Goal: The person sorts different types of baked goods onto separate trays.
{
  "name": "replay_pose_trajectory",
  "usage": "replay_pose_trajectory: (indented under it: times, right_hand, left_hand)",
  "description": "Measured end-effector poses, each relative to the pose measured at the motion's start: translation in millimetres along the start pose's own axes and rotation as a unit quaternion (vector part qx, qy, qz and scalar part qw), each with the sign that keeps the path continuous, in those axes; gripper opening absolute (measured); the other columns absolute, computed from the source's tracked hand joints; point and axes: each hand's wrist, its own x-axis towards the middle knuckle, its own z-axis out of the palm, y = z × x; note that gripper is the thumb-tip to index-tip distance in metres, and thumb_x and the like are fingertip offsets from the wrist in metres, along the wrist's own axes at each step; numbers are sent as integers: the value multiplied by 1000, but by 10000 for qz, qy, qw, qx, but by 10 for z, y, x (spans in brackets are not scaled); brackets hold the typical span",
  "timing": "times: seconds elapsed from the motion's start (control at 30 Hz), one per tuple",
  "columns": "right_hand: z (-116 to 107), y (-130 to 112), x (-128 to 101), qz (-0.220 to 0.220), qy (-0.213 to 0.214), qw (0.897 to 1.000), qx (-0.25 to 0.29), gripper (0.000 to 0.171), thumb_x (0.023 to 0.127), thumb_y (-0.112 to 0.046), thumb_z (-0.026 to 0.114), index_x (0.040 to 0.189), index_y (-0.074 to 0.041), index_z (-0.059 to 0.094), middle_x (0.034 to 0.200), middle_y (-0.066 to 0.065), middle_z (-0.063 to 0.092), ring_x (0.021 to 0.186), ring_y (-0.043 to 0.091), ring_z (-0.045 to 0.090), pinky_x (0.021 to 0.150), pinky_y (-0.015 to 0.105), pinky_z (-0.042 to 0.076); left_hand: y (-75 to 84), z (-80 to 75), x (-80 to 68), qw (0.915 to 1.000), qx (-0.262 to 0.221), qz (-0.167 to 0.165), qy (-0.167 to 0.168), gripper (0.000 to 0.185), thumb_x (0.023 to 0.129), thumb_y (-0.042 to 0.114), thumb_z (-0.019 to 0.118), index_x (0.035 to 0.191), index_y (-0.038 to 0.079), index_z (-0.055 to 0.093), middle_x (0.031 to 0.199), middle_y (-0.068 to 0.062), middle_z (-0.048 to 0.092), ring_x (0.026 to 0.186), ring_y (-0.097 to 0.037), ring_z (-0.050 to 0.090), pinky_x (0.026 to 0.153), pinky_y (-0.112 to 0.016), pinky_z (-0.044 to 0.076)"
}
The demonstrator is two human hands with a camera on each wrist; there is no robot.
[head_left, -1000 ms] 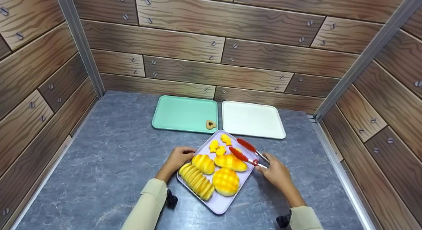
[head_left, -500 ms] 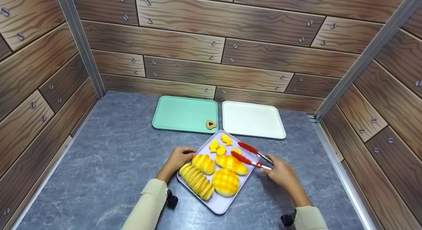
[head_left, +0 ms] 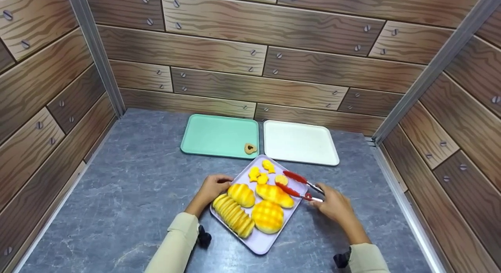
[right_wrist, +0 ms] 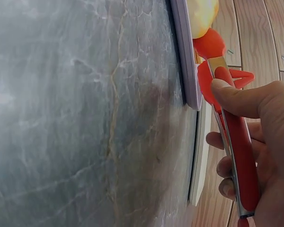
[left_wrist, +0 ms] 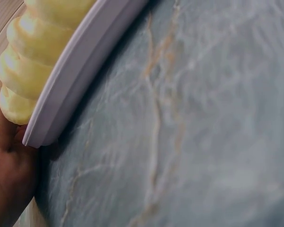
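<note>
A lilac tray [head_left: 261, 238] lies on the grey table and carries several yellow toy breads and small yellow cookies. My left hand [head_left: 211, 188] grips the tray's left edge; in the left wrist view the hand [left_wrist: 7, 170] sits at the tray's rim [left_wrist: 73, 80] beside a ridged loaf [left_wrist: 31, 52]. My right hand [head_left: 332, 204] holds red-tipped tongs [head_left: 295, 185] whose tips stand apart on either side of a small round cookie [head_left: 281, 179]. In the right wrist view the fingers [right_wrist: 246, 101] wrap the tongs' handle [right_wrist: 234, 142].
A green tray [head_left: 219, 135] with one brown heart-shaped cookie [head_left: 250, 148] lies at the back, and a white tray [head_left: 299, 142] lies beside it on the right. Wood-patterned walls close in the table on three sides.
The tongs' tips have slid down and right, from over the star cookies to either side of the small round cookie. My left hand has kept still on the tray's edge.
</note>
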Motion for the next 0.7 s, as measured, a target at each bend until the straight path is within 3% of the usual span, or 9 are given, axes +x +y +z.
replay_pose_trajectory:
  times: [0.3,0.7]
  right_hand:
    - [60,34,-40,-87,200,9998,1,60,85,-37,79,137,-15,59,123,13,68,99,32,62,87,59,46]
    - [91,20,-63,-221,576,9979,186,57,83,-36,80,133,-15,62,119,13,70,102,35,65,86,62,47]
  left_hand:
    - [4,6,-5,9999,57,87,7,21,94,12,66,111,8,78,110,-8,75,107,-25,67,95,-43,53]
    - [-12,-9,13,9999,81,93,-20,21,93,12,66,110,8,79,111,-8,76,111,-26,67,99,-44,51]
